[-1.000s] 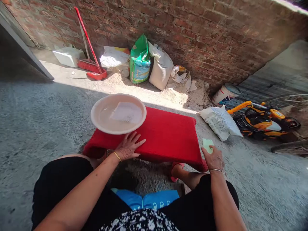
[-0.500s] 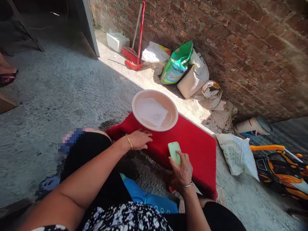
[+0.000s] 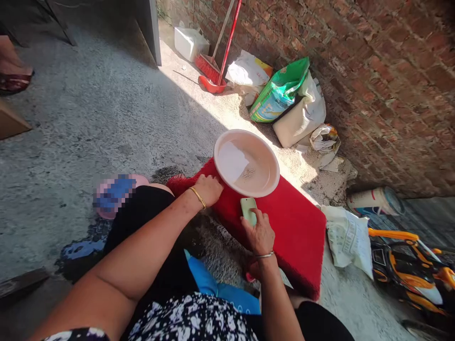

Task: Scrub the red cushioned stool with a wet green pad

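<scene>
Slab (image 3: pixel 246 209), pale green, gripped by fingers of right hand (image 3: pixel 262 233), is coming in from right end of surface (image 3: pixel 300 227), putting both hands near basin (image 3: pixel 277 173); left hand (image 3: pixel 209 190) curling, grip unclear.

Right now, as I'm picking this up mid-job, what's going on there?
The person's right hand grips a flat green object, maybe soap or a phone, over the red cloth. The left hand is at the cloth's edge beside the basin; I can't tell if its fingers touch the rim. The basin sits on the cloth, with what looks like water in it. The green object is outside the basin.
</scene>
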Demonstrator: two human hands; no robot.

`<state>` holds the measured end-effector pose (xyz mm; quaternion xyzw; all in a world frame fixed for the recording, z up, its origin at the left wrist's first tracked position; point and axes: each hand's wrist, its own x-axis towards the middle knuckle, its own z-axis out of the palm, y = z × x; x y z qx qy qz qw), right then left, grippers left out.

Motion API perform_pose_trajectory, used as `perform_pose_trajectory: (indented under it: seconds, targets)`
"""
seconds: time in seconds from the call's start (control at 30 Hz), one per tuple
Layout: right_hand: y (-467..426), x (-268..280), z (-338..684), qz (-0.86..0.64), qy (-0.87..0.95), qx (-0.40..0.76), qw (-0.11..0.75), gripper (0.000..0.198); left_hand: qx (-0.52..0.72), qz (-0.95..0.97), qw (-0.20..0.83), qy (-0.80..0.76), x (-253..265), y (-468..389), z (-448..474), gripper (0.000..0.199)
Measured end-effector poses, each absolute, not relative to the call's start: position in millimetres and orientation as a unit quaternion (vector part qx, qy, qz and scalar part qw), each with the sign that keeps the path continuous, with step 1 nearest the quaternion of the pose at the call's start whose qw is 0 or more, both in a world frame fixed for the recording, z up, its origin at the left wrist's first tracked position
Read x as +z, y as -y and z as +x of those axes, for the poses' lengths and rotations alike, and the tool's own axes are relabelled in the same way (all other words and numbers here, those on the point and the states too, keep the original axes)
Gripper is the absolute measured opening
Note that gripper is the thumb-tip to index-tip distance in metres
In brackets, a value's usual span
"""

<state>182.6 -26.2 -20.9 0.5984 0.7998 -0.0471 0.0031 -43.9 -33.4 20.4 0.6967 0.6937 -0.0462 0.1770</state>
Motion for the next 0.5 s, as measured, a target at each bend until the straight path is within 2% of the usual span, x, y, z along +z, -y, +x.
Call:
perform_pose_trajectory:
  seconds: [0.1, 0.3, 0.5]
  targets:
    - [26, -14, 194, 0.663, -0.745, -0.076, -0.005, 0.051, -0.03, 0.695, 0.184, -0.694, 18, 33, -41, 0.03]
    - [15, -23, 183, 0.704, -0.668, -0.197, -0.138, 0.061, -0.007, 0.71, 0.217, -0.67, 20, 33, -38, 0.031]
    - [4, -41, 183, 0.681, -0.653, -0.264, -0.203, 0.045, 0.012, 0.708, 0.234, -0.666, 18, 33, -26, 0.028]
